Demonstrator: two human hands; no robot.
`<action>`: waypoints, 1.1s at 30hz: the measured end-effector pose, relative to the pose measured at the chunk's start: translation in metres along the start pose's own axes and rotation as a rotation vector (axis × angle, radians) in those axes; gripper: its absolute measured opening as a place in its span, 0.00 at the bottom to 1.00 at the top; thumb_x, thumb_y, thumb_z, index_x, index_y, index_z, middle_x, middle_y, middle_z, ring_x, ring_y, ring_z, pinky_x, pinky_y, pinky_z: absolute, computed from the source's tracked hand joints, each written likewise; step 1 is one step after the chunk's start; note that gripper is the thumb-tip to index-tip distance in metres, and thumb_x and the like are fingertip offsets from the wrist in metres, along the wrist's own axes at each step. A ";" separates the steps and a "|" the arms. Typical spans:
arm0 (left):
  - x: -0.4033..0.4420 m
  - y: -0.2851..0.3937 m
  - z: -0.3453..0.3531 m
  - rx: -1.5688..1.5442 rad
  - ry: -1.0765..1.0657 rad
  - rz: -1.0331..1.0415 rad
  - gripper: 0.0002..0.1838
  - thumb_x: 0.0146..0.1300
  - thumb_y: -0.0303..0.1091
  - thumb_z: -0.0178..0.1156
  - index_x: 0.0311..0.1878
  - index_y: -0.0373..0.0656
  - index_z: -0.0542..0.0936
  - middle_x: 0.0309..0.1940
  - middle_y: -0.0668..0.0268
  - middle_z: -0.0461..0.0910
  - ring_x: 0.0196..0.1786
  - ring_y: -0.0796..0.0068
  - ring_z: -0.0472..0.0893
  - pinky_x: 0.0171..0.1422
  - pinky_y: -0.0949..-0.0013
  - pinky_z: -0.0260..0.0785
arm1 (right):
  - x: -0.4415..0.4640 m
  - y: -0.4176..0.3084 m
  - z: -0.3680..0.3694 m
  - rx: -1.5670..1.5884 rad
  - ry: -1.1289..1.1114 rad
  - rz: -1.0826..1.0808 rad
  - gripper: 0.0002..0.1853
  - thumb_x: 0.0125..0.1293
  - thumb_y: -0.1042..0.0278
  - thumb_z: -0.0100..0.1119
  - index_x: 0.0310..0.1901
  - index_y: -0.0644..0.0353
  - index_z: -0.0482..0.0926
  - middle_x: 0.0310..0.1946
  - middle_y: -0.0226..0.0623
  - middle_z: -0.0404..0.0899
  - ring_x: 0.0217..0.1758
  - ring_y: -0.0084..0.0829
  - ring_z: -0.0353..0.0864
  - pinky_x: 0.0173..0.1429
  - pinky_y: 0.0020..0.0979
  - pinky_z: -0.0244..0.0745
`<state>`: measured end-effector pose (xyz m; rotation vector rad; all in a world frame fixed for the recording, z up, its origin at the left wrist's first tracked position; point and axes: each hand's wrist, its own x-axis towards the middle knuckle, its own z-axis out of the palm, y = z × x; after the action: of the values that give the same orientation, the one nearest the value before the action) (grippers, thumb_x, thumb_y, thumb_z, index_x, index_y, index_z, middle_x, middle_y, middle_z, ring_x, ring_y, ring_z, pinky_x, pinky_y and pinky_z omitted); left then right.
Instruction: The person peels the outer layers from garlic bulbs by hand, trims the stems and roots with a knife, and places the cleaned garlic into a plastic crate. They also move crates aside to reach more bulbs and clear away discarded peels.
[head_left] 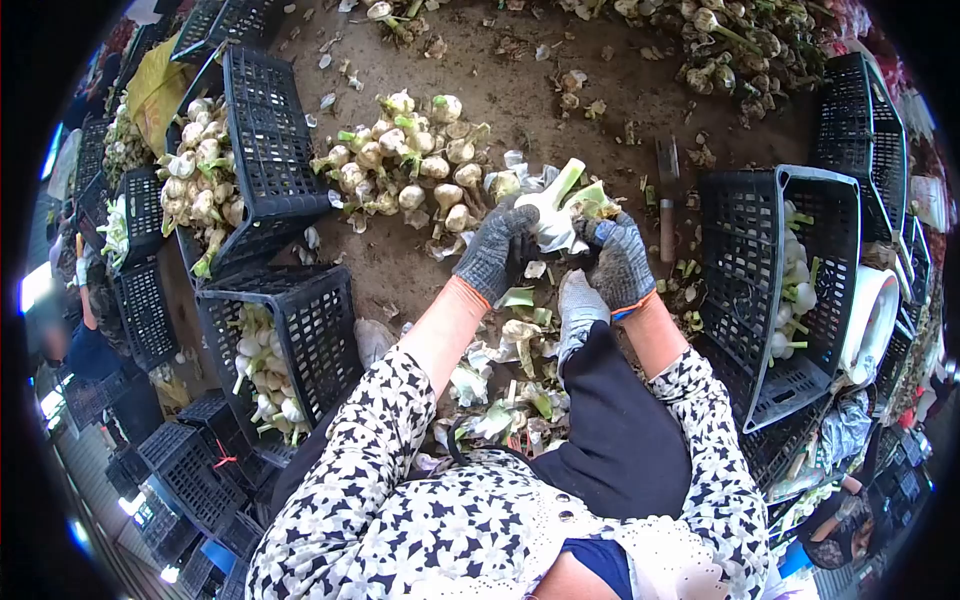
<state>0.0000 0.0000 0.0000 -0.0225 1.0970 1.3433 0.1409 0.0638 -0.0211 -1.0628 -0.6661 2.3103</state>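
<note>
The earthen floor (480, 62) is carrying the items. A black plastic crate (737, 260) is standing at the floor's right edge, holding white garlic along its inside. A garlic heap (405, 160) is lying toward the floor's left edge. A wooden-handled tool (667, 230) is lying near the crate's left edge. The gloved left hand (497, 243) is gripping, fingers curled closed, a stemmed garlic bulb (552, 212) above the floor, right of the heap. The gloved right hand (620, 262) is curling beside the bulb; its hold cannot be told.
</note>
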 end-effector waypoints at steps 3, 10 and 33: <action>0.006 -0.007 -0.014 -0.088 -0.172 0.016 0.21 0.47 0.43 0.55 0.41 0.37 0.69 0.21 0.61 0.70 0.26 0.68 0.70 0.34 0.62 0.65 | -0.001 -0.006 0.006 -1.432 -0.191 -0.896 0.17 0.47 0.64 0.59 0.40 0.58 0.73 0.34 0.34 0.75 0.38 0.33 0.75 0.49 0.31 0.67; -0.005 0.007 0.000 -0.542 0.094 -0.056 0.20 0.49 0.46 0.52 0.39 0.38 0.70 0.23 0.61 0.72 0.27 0.65 0.74 0.36 0.61 0.69 | 0.006 0.027 -0.031 -0.307 -0.096 -0.125 0.12 0.44 0.72 0.59 0.34 0.59 0.77 0.33 0.38 0.78 0.39 0.32 0.77 0.42 0.29 0.72; -0.012 0.005 -0.028 -0.295 0.191 0.030 0.13 0.55 0.28 0.52 0.44 0.36 0.73 0.37 0.60 0.76 0.40 0.68 0.76 0.45 0.68 0.71 | 0.007 0.006 0.026 -0.088 0.174 0.122 0.13 0.57 0.72 0.49 0.44 0.65 0.70 0.36 0.37 0.75 0.36 0.29 0.76 0.43 0.30 0.74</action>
<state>-0.0189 -0.0239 -0.0043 -0.3591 1.0508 1.5448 0.1148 0.0582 -0.0140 -1.3618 -0.6554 2.2736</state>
